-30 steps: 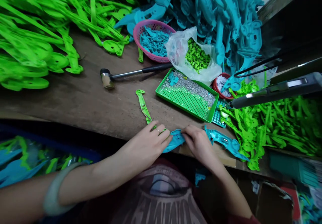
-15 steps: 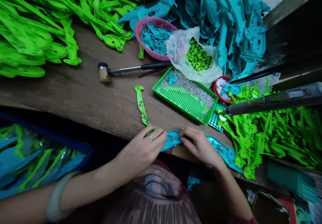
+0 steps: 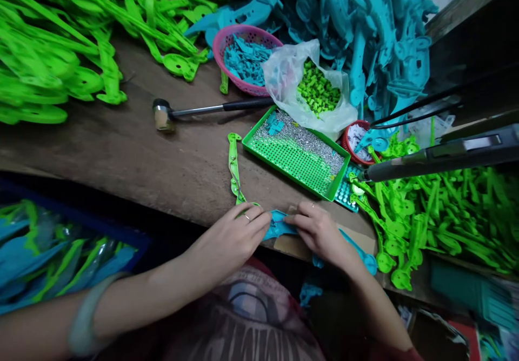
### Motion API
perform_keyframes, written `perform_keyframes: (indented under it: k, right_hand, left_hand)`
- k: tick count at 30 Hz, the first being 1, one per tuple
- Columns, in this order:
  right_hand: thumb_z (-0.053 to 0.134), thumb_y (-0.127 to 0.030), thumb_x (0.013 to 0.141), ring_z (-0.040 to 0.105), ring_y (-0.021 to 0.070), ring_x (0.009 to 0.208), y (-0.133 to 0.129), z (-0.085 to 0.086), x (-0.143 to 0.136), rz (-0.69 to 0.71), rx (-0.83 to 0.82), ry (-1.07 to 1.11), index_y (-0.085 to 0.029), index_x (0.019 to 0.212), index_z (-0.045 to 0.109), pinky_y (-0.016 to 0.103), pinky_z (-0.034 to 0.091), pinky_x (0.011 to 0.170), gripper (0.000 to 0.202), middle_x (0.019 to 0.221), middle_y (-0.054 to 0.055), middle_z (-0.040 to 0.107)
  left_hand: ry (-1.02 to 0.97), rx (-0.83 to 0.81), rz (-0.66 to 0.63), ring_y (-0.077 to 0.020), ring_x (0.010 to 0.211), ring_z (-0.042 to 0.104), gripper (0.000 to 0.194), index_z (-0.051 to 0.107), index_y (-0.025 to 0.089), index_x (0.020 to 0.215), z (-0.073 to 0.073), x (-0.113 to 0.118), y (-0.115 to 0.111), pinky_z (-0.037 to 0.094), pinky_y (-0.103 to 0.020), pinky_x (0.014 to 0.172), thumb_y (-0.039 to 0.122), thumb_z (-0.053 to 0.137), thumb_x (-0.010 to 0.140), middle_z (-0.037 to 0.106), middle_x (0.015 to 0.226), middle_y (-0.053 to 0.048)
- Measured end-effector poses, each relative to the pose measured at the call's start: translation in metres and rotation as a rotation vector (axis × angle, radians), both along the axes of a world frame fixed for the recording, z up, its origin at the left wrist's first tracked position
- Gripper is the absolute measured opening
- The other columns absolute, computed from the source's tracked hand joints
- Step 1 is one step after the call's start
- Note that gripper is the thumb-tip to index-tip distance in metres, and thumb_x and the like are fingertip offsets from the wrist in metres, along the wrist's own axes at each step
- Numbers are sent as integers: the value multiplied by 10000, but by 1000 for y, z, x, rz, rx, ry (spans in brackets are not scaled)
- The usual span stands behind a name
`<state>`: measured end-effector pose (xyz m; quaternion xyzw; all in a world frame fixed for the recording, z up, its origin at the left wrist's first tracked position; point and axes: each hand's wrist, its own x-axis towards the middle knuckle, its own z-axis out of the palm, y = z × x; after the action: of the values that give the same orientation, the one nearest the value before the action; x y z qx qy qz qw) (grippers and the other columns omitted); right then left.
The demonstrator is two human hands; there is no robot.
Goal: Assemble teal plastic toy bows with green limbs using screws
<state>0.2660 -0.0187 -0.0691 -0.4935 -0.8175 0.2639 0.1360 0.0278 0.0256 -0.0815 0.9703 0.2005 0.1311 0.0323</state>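
Note:
At the bench's front edge a long blue plastic part [image 3: 279, 226] lies beneath both hands. My left hand [image 3: 239, 228] is closed over its left end, fingertips bent down, also touching the foot of a narrow green plastic part [image 3: 234, 169]. That green part points away from me and has a thin dark wire or strip along it. My right hand [image 3: 318, 230] pinches at the middle of the blue part, where a thin dark strand seems to run. The right end of the blue part shows beyond my wrist. What exactly my fingertips hold is partly hidden.
A green tray [image 3: 294, 169] of small metal pieces stands ahead, near a hammer [image 3: 211, 108], a pink basket [image 3: 246, 58] and a plastic bag [image 3: 295, 74] of green pieces. A power screwdriver [image 3: 438, 155] juts in from the right. Green parts [image 3: 405, 215] pile up there.
The blue part has turned, its right end swinging toward me. The green part has tilted more upright and shifted right. My right hand has moved slightly, fingers still at the blue part.

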Motion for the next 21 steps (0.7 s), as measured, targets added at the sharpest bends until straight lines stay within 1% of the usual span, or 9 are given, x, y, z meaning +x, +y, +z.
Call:
perform_keyframes:
  k: [2,5,8,11,14,17,21]
  right_hand:
    - [425,-137,1000,454,154,722,-4,-3,0,13,127,-76,-172,1092,697,267,335,634,289,789,30,510]
    - [411,-110,997,418,157,716,-7,-8,0,27,232,-137,-158,1127,691,272,326,621,312,790,31,490]
    - [419,-104,998,424,170,758,-9,-6,0,34,237,-236,-181,1194,669,278,349,641,327,824,38,493]
    - [454,-118,994,445,194,834,-16,0,5,57,177,-340,-192,1307,607,291,395,674,356,886,59,517]
    - [452,-122,995,458,204,873,-28,4,15,58,139,-356,-171,1320,587,300,431,683,356,907,72,532]
    - [424,-131,1007,458,198,847,-38,-2,23,14,170,-358,-178,1302,599,301,441,667,346,878,67,531]
    - [421,-132,1010,446,195,817,-43,-12,27,-5,258,-413,-201,1300,606,293,414,612,351,855,61,523]
  left_hand:
    - [-14,-3,-14,-238,947,607,307,703,111,1033,0,0,0,452,-391,929,22,445,892,713,1023,-71]
    - [-41,-6,-9,-228,918,612,311,698,115,1045,-2,-2,-1,452,-378,908,22,437,903,714,990,-72]
    - [-33,17,-5,-239,918,619,319,692,98,1088,-3,-2,-1,451,-388,910,26,446,899,713,967,-88]
    - [2,33,-11,-257,925,625,308,701,89,1075,-2,0,0,451,-408,916,25,478,873,713,964,-99]
    - [21,35,-11,-266,916,627,318,714,95,1058,-2,2,0,460,-411,902,20,481,855,711,950,-96]
    - [10,45,-6,-266,900,624,341,719,92,1057,-3,2,1,466,-407,884,9,458,854,704,932,-99]
    - [-41,45,-22,-261,911,616,379,716,107,1066,-5,-1,2,469,-397,869,-7,405,882,695,938,-107]
